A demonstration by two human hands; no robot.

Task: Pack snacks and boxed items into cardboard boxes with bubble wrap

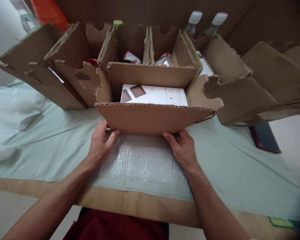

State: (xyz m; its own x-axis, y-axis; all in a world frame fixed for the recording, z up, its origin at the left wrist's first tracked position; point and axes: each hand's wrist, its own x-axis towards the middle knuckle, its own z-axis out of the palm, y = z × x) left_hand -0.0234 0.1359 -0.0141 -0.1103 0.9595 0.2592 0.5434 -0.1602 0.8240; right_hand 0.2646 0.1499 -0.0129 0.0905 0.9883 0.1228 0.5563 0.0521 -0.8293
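A cut-open cardboard box (155, 120) is in front of me, its front wall leaning towards me. Inside it lies a white printed box (155, 95) with brown pictures on top. My left hand (100, 141) grips the cardboard box low at its left front corner, thumb on the near side and fingers partly hidden. At the right, my right hand (183, 148) holds the same lower edge in a similar way. Clear bubble wrap (142, 163) lies flat between my wrists, its far end close under the cardboard box.
Behind stands a row of cardboard bins (77, 75) with red-and-white packets (132, 57) in some. White-capped bottles (195, 20) rise at the back right. Folded bubble wrap (17, 106) sits left; a dark phone-like slab (265, 136) lies right on the pale green cloth (227, 166).
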